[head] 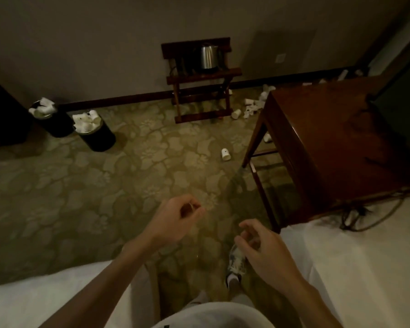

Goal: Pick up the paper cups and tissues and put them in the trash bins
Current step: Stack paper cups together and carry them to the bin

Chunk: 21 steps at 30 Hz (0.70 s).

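Observation:
Two black trash bins stand at the far left by the wall, the left bin (53, 125) and the right bin (100, 138), both heaped with white cups and tissues. A single paper cup (225, 154) lies on the carpet near the wooden table's leg. Several more cups and tissues (252, 106) are scattered by the wall behind the table. My left hand (175, 218) hovers low in the middle, fingers loosely curled, holding nothing. My right hand (258, 245) is beside it, fingers apart and empty.
A dark wooden table (329, 143) fills the right side. A wooden luggage rack (200, 79) with a steel kettle (208, 56) stands against the wall. White beds (365, 268) flank me left and right. My shoe (237, 263) is on the patterned carpet.

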### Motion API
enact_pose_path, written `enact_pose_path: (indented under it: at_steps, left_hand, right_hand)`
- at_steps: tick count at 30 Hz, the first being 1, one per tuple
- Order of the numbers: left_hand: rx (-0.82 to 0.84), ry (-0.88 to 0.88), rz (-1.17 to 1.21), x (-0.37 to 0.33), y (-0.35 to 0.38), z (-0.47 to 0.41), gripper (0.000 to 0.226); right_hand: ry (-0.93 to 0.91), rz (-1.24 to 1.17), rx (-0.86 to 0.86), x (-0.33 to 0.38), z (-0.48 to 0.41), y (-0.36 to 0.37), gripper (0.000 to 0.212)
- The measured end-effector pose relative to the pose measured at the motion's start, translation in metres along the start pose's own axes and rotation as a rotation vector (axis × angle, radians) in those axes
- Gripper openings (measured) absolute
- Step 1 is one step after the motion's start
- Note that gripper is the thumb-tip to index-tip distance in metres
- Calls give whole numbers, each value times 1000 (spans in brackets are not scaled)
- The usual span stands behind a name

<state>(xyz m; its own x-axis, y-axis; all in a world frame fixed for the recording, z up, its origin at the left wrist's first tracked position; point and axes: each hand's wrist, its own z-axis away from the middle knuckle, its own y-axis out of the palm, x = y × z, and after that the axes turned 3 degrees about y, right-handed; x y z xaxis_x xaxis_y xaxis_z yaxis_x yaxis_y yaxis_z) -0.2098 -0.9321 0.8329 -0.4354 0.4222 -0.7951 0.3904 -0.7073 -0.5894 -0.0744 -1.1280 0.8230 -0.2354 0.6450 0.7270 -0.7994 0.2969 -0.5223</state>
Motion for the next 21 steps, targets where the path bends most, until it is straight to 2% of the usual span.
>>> enact_pose_path:
  at_steps: [4,7,14,21]
  left_hand:
    - [-40,-18,4,4,16,-94,21]
    - [-1,-57,2,-2,24,-168,14]
    - [86,-141,49,-12,33,-327,14]
    - [166,-219,129,38,33,-473,14]
  right_hand:
    - [26,8,2,-4,-89,-33,22]
    - [26,-19,0,4,-154,-64,16]
    - [72,-57,75,37,-286,-129,4]
    - [185,-52,117,56,-435,-147,4]
